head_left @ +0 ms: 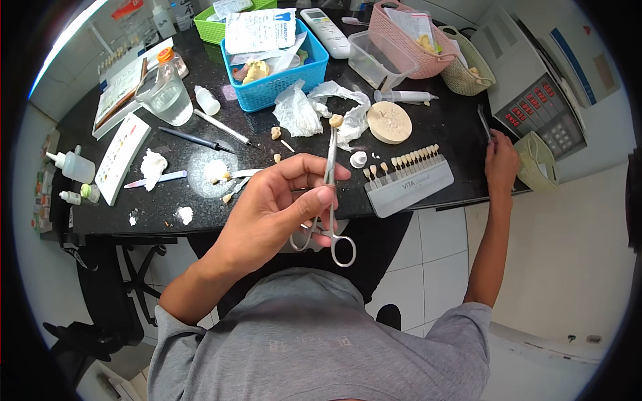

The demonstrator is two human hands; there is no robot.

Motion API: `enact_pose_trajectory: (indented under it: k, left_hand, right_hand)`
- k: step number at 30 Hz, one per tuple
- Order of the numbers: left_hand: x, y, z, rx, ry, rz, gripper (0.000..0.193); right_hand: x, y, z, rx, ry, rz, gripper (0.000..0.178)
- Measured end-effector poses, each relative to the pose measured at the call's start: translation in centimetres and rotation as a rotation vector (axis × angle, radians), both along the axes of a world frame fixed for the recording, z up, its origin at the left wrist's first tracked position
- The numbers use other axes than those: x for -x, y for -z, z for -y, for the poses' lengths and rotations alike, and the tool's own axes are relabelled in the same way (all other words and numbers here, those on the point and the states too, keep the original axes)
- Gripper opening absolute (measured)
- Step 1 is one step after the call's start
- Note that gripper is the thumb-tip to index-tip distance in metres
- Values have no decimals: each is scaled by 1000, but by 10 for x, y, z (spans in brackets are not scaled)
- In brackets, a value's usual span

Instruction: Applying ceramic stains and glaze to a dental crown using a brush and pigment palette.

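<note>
My left hand point(277, 204) grips a pair of scissor-handled clamp forceps point(331, 160) above the front of the dark worktop, its ring handles hanging below the fingers. At the tip sits a small cream tooth crown point(336, 121). Over at the right edge of the worktop, my right hand point(501, 164) is closed on the lower end of a slim grey metal tool point(485, 123), which looks like tweezers. Between the hands lies a shade guide point(409, 186) with a row of tooth-coloured tabs. A round cream block point(389, 122) and a small white cap point(359, 160) lie behind it.
A furnace point(535, 107) with a red display stands at the right, beside a small green basket point(537, 160). Blue point(277, 80) and pink point(414, 50) baskets are at the back. Crumpled tissue point(299, 110), a water cup point(167, 100), brushes and a palette point(122, 157) lie leftward.
</note>
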State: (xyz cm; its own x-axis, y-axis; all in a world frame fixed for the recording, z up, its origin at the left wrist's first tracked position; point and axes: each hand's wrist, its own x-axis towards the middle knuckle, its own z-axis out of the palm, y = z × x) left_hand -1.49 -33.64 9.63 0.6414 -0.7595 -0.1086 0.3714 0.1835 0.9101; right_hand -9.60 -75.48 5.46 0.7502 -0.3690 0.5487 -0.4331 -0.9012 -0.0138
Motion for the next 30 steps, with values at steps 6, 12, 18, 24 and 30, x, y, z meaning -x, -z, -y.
enact_pose_trajectory:
  k: [6, 12, 18, 24, 30]
  left_hand:
    - [1, 0, 15, -103, -88, 142, 29]
    - [2, 10, 20, -199, -157, 273, 26]
    - [8, 13, 27, -209, -278, 402, 23]
    - [11, 17, 29, -215, -392, 546, 23]
    - [10, 20, 27, -222, -401, 594, 24]
  right_hand:
    - [5, -14, -21, -824, -283, 299, 22]
    - [4, -65, -111, -968, -421, 169, 23]
    - [-4, -100, -142, -488, -734, 202, 17]
    - [-12, -117, -158, -445, -831, 188, 24]
    - [-15, -126, -166, -419, -829, 57, 25]
